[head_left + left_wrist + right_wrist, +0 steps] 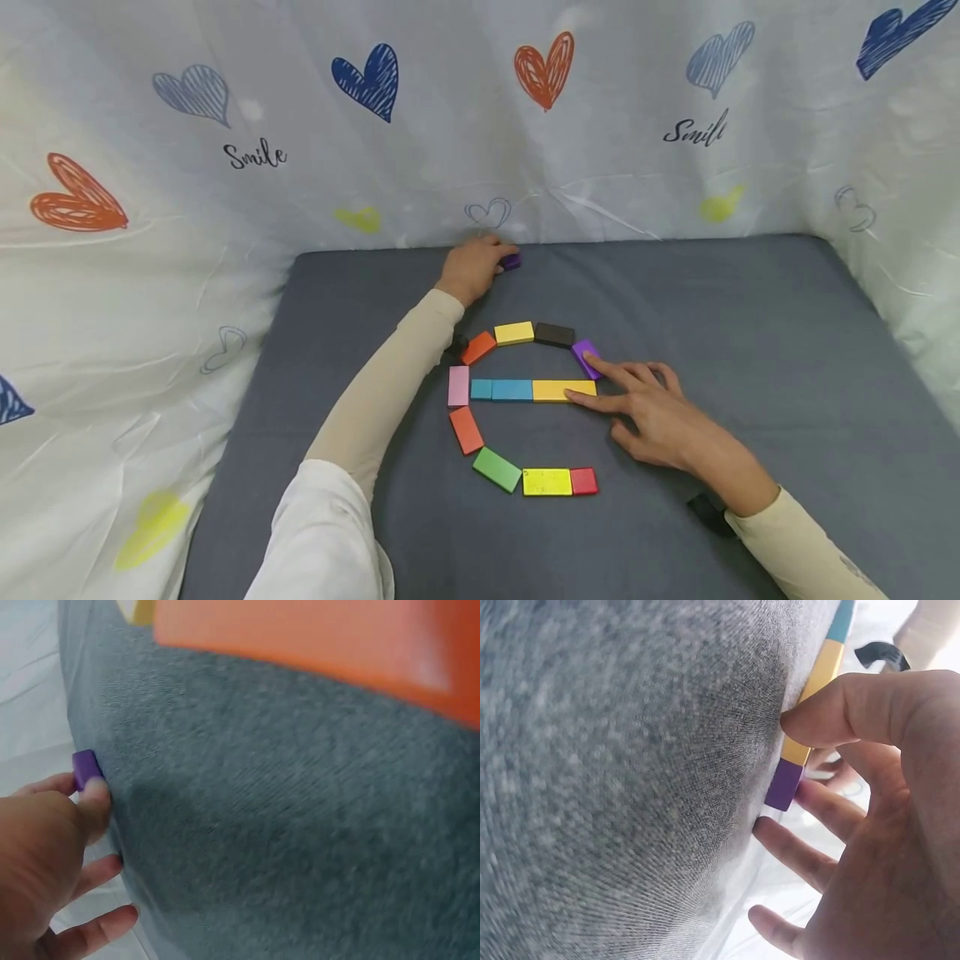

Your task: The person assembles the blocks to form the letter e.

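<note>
At the back edge of the grey surface, my left hand (471,268) pinches a small purple block (512,262) between thumb and index finger; the left wrist view shows its purple end (86,766) above the thumb. Colored blocks lie in a curve shaped like a letter "e". My right hand (663,412) has its fingers spread at that shape's right side. One fingertip touches the yellow block (551,391) of the middle bar, another the slanted purple block (584,357). In the right wrist view the thumb partly covers the yellow block (821,675).
The curve also holds a black block (554,335), a pink block (459,387), a green block (497,470) and a red block (583,481), among several others. A white curtain (450,167) with hearts hangs behind the grey cloth (750,333).
</note>
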Demonstrator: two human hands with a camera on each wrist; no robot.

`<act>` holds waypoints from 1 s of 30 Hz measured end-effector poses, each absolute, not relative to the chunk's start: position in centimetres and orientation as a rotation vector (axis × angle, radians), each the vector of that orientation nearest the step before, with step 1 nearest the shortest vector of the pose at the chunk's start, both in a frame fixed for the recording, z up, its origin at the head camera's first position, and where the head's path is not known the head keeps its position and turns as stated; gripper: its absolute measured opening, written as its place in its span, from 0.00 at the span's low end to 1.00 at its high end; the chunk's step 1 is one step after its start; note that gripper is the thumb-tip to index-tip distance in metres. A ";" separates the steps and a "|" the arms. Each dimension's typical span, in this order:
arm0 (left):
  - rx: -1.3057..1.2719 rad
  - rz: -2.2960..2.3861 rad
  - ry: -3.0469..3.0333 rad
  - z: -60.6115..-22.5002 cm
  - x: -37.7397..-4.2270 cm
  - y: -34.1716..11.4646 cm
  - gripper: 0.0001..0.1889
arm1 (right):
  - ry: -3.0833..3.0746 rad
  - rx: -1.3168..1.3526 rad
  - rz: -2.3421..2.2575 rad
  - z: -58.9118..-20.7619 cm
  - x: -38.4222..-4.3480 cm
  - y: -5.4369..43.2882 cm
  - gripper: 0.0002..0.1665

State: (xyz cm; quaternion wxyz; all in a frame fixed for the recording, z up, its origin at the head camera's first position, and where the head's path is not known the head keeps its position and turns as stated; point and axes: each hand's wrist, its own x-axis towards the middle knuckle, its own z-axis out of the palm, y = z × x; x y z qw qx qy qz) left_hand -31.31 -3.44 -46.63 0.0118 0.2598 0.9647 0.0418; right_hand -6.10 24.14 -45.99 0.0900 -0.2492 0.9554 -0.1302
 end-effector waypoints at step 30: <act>0.857 0.648 2.962 -42.7 -27.4 -3.1 0.22 | 2.840 -0.748 -0.414 -46.0 -6.1 24.2 0.41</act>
